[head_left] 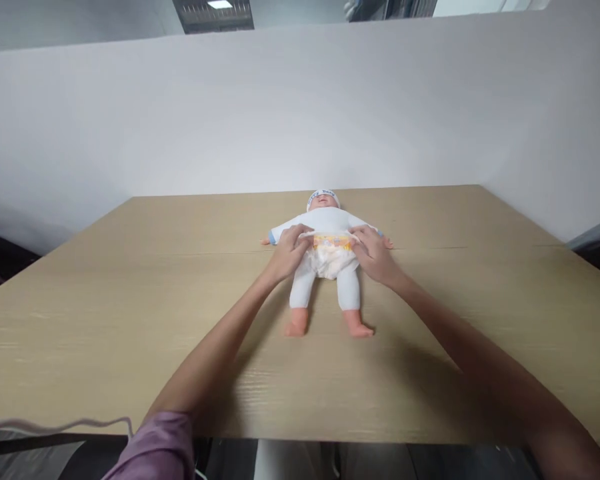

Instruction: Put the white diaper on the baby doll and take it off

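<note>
A baby doll (325, 219) in a white suit and a printed cap lies on its back, head toward the wall and bare feet toward me. Around its hips sits a white diaper (330, 261) with an orange and yellow printed front band. At the left side of the waist, my left hand (291, 252) is closed with thumb and fingers on the diaper's edge. My right hand (375, 255) grips the opposite edge in the same way. The fingertips of both hands are partly hidden against the diaper.
The doll rests on a wide wood-coloured table (130, 320). A pale wall panel (300, 113) rises behind the table and along its sides. A white cable (80, 423) runs by the near left edge, beside a purple sleeve (155, 447).
</note>
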A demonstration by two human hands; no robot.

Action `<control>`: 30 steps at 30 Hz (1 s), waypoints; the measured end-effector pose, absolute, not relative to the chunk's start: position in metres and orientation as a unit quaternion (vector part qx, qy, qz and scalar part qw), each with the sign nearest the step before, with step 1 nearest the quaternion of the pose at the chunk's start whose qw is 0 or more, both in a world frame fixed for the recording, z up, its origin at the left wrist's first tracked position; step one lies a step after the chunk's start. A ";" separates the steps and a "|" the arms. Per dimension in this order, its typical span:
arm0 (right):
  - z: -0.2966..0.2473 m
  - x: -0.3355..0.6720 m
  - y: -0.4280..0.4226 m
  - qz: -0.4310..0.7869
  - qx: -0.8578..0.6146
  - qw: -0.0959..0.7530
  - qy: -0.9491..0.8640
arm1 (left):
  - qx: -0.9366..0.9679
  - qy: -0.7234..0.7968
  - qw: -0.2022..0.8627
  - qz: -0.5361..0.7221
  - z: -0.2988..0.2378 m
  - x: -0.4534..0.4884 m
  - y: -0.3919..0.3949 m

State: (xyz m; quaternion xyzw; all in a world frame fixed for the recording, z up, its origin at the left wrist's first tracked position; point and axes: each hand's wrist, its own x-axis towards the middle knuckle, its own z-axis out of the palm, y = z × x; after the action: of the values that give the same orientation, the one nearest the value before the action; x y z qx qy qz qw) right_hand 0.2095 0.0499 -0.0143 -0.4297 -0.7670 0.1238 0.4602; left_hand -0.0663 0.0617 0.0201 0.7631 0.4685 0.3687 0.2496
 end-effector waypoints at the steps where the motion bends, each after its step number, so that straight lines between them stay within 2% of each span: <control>1: -0.015 0.209 0.066 0.147 -0.439 0.467 -0.753 | 0.747 0.469 0.277 0.382 0.020 -0.063 0.077; 5: -0.024 0.203 0.129 0.337 -0.510 0.461 -0.643 | 0.638 0.471 0.443 0.418 0.009 -0.050 0.137; 7: -0.032 0.199 0.151 0.388 -0.520 0.456 -0.610 | 0.591 0.466 0.495 0.434 -0.001 -0.047 0.158; 12: -0.050 0.195 0.158 0.420 -0.501 0.466 -0.596 | 0.554 0.437 0.562 0.431 -0.020 -0.052 0.164; 16: -0.051 0.197 0.128 0.447 -0.473 0.475 -0.592 | 0.530 0.388 0.643 0.394 -0.025 -0.065 0.140; 19: -0.046 0.201 0.099 0.458 -0.477 0.450 -0.601 | 0.527 0.350 0.685 0.360 -0.025 -0.071 0.118; 23: -0.041 0.213 0.072 0.449 -0.483 0.429 -0.618 | 0.528 0.355 0.692 0.341 -0.020 -0.082 0.097; 26: -0.045 0.225 0.060 0.404 -0.504 0.467 -0.604 | 0.530 0.399 0.668 0.339 -0.013 -0.092 0.092; 30: -0.061 0.250 0.041 0.280 -0.565 0.491 -0.600 | 0.583 0.480 0.543 0.368 0.006 -0.094 0.083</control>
State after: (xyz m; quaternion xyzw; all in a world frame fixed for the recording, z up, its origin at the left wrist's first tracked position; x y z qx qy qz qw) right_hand 0.2497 0.0411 -0.0610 -0.5652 -0.6004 0.2801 0.4915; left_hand -0.0938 0.0834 0.0057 0.5825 0.4800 0.3680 0.5430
